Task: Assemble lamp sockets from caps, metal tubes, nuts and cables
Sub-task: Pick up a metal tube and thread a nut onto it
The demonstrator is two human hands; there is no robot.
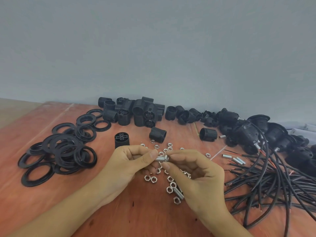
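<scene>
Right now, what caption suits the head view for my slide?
Left hand holds a short threaded metal tube; right hand pinches a silver hexagonal nut at its end.

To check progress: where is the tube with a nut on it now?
Centre of the head view: the tube is pinched between left hand and right hand, above the scattered nuts.

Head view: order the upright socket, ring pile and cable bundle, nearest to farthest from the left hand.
1. Upright socket, just behind the left hand.
2. Ring pile, to its left.
3. Cable bundle, far right, beyond the right hand.
</scene>
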